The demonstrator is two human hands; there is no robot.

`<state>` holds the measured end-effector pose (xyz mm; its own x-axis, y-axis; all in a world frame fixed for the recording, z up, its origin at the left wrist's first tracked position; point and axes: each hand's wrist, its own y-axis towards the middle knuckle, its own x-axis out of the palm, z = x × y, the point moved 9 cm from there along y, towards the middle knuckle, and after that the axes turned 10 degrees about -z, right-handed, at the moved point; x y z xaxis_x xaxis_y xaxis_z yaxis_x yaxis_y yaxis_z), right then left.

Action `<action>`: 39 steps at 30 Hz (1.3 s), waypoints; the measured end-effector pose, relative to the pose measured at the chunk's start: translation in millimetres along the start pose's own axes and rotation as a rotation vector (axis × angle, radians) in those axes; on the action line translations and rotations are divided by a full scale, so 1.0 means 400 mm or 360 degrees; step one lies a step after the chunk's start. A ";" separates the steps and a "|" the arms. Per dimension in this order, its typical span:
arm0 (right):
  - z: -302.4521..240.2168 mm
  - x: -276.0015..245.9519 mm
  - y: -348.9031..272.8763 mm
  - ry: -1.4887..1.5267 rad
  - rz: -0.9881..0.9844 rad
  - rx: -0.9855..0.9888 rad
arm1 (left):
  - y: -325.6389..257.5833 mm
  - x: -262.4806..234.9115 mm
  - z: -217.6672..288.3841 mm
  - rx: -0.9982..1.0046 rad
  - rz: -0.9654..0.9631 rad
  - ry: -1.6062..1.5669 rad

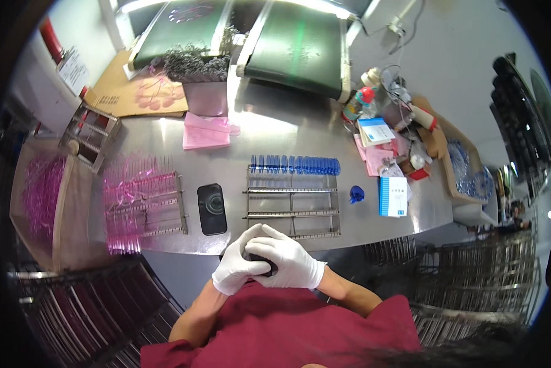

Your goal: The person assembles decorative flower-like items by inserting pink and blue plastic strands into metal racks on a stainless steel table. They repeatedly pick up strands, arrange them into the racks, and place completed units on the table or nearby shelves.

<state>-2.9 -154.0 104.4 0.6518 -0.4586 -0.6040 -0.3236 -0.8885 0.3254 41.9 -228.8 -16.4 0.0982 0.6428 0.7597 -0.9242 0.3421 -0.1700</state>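
My left hand (234, 265) and my right hand (291, 259), both in white gloves, come together close to my body at the table's near edge. Their fingers curl around a dark rounded object (264, 264), mostly hidden by the gloves, so its kind cannot be made out. Just beyond them lies a metal rack (292, 214), with a row of clear blue discs (295, 164) standing upright along its far side. A small blue piece (356, 194) rests on the table right of the rack. Left of it lies a black phone-like device (212, 210).
A rack with pink clear pieces (144, 202) and a box of pink strips (39, 196) are at left. Pink cloths (206, 131) lie further back, before two green conveyor belts (297, 52). Booklets (393, 196), bottles (356, 104) and a carton of clear-blue pieces (465, 172) crowd the right.
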 end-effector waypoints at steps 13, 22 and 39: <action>0.645 0.005 -0.030 0.2124 0.0641 0.0615 | -0.130 -0.220 -0.119 0.0261 0.1253 -0.0385; 0.572 0.019 0.102 0.0245 0.0290 0.0304 | -0.224 -0.272 -0.241 0.0546 0.1568 -0.0617; 0.615 -0.125 -0.147 0.0222 0.0186 0.0530 | -0.045 -0.237 -0.162 0.0314 0.1549 -0.0045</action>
<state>-185.3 -82.7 -63.5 0.6767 -0.5711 -0.4646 -0.5918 -0.7974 0.1183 73.3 -251.7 -126.1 -0.7425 0.5652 0.3595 -0.6422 -0.4480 -0.6220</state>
